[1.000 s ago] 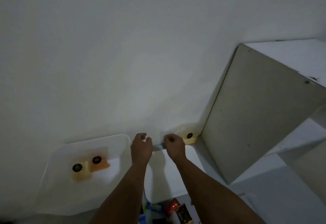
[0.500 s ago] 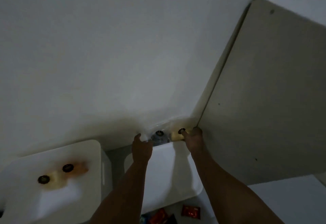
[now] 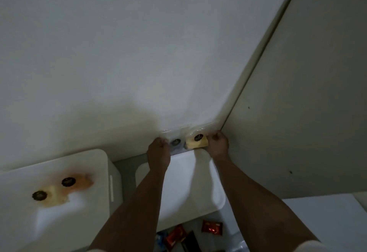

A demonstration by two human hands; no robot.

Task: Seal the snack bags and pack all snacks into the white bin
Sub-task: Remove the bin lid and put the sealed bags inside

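Two clear snack bags with round black stickers lean against the wall at the back: a darker one [image 3: 176,142] and a yellow one [image 3: 197,142]. My left hand [image 3: 158,149] has its fingers curled on the left edge of the darker bag. My right hand [image 3: 217,144] grips the right edge of the yellow bag, beside the cabinet side. The white bin [image 3: 59,164] stands at the left, and in it lie an orange bag [image 3: 79,181] and a pale yellow bag [image 3: 46,195]. The light is dim.
A white rounded tray or lid [image 3: 190,188] lies under my forearms. A tall pale cabinet panel [image 3: 297,102] closes off the right side. Small red snack packets [image 3: 211,228] and other wrappers [image 3: 175,236] lie on the surface near me.
Both hands reached forward from the tray's far edge to the wall. The right hand moved right to the yellow bag and the left hand took the darker bag's edge. The view shifted closer.
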